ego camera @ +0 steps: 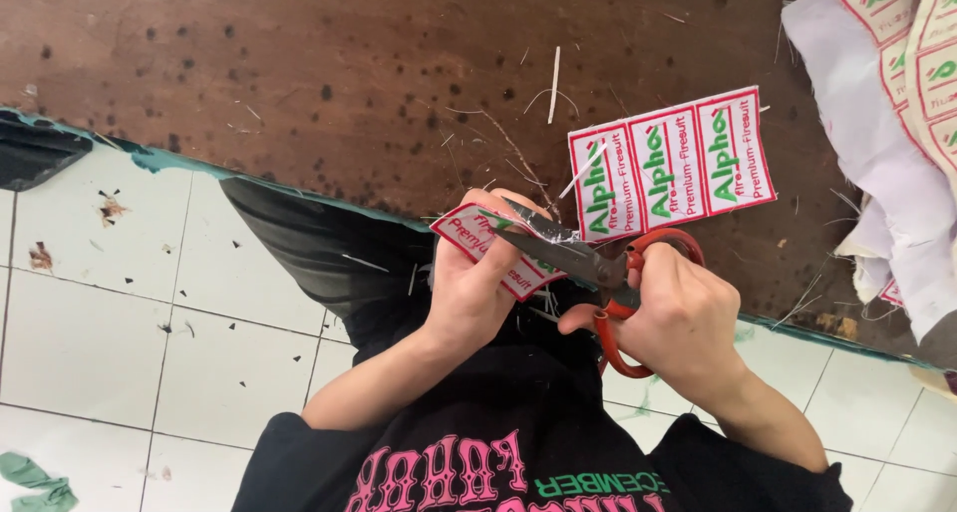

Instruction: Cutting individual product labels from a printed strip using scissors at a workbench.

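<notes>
Head view shows the left hand (478, 283) pinching a red-bordered label (477, 235) while the right hand (678, 318) grips red-handled scissors (588, 263) cutting its edge, just before a three-label strip (670, 165) on the brown table (299, 63).

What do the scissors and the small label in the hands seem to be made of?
Scissors: dark, slightly shiny blades, probably metal; smooth orange-red handle loops, likely plastic. Label in the left hand: white patch with a raised red border, apparently embroidered fabric; it bends slightly, and loose threads lie nearby.
</notes>
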